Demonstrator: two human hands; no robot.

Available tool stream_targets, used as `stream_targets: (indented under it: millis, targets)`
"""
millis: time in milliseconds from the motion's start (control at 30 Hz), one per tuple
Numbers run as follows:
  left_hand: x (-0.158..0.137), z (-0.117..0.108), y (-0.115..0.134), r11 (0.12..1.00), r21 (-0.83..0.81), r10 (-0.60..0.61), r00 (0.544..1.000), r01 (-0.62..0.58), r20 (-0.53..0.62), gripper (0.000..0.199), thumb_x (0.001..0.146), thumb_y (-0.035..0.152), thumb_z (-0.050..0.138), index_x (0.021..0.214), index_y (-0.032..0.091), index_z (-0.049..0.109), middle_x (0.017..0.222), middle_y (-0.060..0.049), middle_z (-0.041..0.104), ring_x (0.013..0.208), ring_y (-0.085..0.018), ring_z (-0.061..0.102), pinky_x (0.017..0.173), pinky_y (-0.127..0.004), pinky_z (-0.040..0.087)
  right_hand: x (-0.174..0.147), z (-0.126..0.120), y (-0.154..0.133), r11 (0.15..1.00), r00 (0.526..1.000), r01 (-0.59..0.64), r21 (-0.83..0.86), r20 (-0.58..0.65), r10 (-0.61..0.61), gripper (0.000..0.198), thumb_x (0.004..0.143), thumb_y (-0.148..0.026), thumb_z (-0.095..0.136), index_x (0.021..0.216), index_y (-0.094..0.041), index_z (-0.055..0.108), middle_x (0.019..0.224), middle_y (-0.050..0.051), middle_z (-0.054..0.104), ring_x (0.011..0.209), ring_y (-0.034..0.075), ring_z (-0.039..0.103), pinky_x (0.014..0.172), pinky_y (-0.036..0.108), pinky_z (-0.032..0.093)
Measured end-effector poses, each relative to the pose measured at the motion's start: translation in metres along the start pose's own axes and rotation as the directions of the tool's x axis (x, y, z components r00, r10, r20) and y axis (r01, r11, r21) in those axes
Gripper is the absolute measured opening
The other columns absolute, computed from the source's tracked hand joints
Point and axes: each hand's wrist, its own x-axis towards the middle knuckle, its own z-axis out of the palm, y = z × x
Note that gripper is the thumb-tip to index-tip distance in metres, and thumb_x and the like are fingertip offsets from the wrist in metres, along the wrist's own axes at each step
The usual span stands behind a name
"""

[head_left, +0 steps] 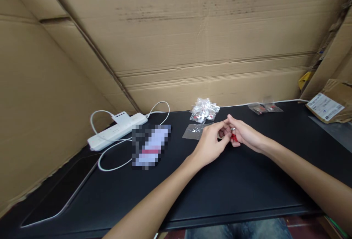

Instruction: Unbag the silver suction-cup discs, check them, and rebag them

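My left hand point(213, 140) and my right hand point(246, 134) meet above the black table, fingers curled together. Between them shows a small bundle of red cord point(234, 137), its bright red loops lying against the right hand's fingers. A small shiny bit sits near it, too small to name. The left fingertips are pinched close to this bundle; what they grip is partly hidden. Just left of my left hand a flat clear plastic bag point(194, 131) lies on the table. Behind it is a pile of small clear bags point(204, 110) with silvery and red contents.
At the left lie a white power strip point(118, 132) with looping white cables and a pixelated phone-like object point(151, 146). More small bags point(265, 107) lie at the back right. A labelled cardboard package point(330, 101) stands far right. Cardboard walls point(209, 41) enclose the black table point(220, 187).
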Motion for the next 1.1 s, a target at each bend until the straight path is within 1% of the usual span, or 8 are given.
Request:
stream_targets:
  millis: [167,300,467,600,733,867,967,1100]
  targets:
    - [0.004,-0.003,-0.011,0.98,-0.187,-0.091,0.993,0.076,-0.072,0.005,0.089,0.018,0.057,0.089,0.017,0.062,0.086,-0.003,0.067,0.08,-0.014,0.062,0.073,-0.027,0.049,0.001,-0.009,-0.004,0.999,0.996,-0.05,-0.001,-0.078,0.05,0.03,0.087,-0.048,0.057,0.082,-0.018,0.055,0.064,-0.003,0.045,0.047,0.007,0.037,0.041,0.02,0.015]
    - [0.008,-0.005,-0.019,0.936,-0.337,-0.152,0.982,0.106,-0.115,0.007,0.087,0.023,0.062,0.09,0.016,0.061,0.085,-0.004,0.066,0.079,-0.014,0.063,0.073,-0.027,0.05,0.006,-0.026,-0.007,0.938,0.959,0.008,-0.347,-0.262,-0.105,0.025,0.089,-0.037,0.05,0.08,-0.017,0.061,0.058,-0.004,0.041,0.043,0.007,0.029,0.042,0.023,0.016]
    - [0.009,-0.006,-0.021,0.89,-0.424,-0.227,0.969,0.166,-0.097,0.011,0.082,0.023,0.069,0.089,0.015,0.066,0.083,-0.005,0.069,0.076,-0.015,0.064,0.074,-0.029,0.052,0.01,-0.058,-0.006,0.398,0.883,-0.006,-0.917,-0.192,-0.428,0.031,0.09,-0.035,0.049,0.066,-0.019,0.059,0.055,0.001,0.053,0.054,0.014,0.047,0.055,0.028,0.03]
    - [0.008,-0.005,-0.021,0.879,-0.431,-0.27,0.958,0.205,-0.094,0.015,0.082,0.025,0.069,0.094,0.016,0.071,0.089,-0.007,0.07,0.079,-0.015,0.065,0.073,-0.028,0.052,0.01,-0.071,-0.004,0.215,0.882,-0.101,-0.971,-0.187,-0.432,0.039,0.097,-0.036,0.039,0.064,-0.02,0.055,0.059,0.005,0.059,0.058,0.018,0.054,0.056,0.029,0.029]
    - [0.008,-0.006,-0.018,0.835,-0.495,-0.307,0.95,0.24,-0.058,0.024,0.082,0.027,0.071,0.102,0.015,0.067,0.079,-0.005,0.069,0.072,-0.015,0.064,0.065,-0.026,0.05,0.009,-0.067,-0.006,0.284,0.856,0.026,-0.958,-0.126,-0.502,0.031,0.094,-0.032,0.046,0.07,-0.019,0.061,0.064,0.005,0.063,0.06,0.018,0.058,0.059,0.029,0.037]
    - [0.008,-0.007,-0.016,0.758,-0.608,-0.29,0.957,0.237,0.011,0.038,0.082,0.03,0.072,0.114,0.014,0.059,0.073,-0.003,0.069,0.064,-0.013,0.062,0.062,-0.026,0.049,0.003,-0.046,-0.01,0.558,0.886,0.349,-0.753,0.071,-0.458,0.017,0.088,-0.033,0.06,0.093,-0.018,0.067,0.08,0.005,0.069,0.069,0.017,0.062,0.064,0.028,0.048]
    - [0.008,-0.008,-0.014,0.729,-0.65,-0.261,0.965,0.216,0.029,0.045,0.079,0.032,0.076,0.116,0.015,0.057,0.068,0.001,0.066,0.06,-0.012,0.06,0.063,-0.026,0.05,-0.001,-0.03,-0.008,0.707,0.9,0.417,-0.571,0.152,-0.408,0.024,0.086,-0.036,0.066,0.101,-0.017,0.066,0.082,0.005,0.068,0.072,0.017,0.062,0.068,0.03,0.051]
    - [0.008,-0.009,-0.014,0.734,-0.645,-0.252,0.967,0.211,0.029,0.049,0.076,0.036,0.078,0.115,0.015,0.057,0.066,0.002,0.064,0.058,-0.012,0.061,0.064,-0.027,0.052,-0.002,-0.02,-0.003,0.75,0.89,0.442,-0.493,0.137,-0.434,0.021,0.085,-0.035,0.069,0.097,-0.018,0.066,0.08,0.003,0.066,0.07,0.015,0.06,0.07,0.031,0.05]
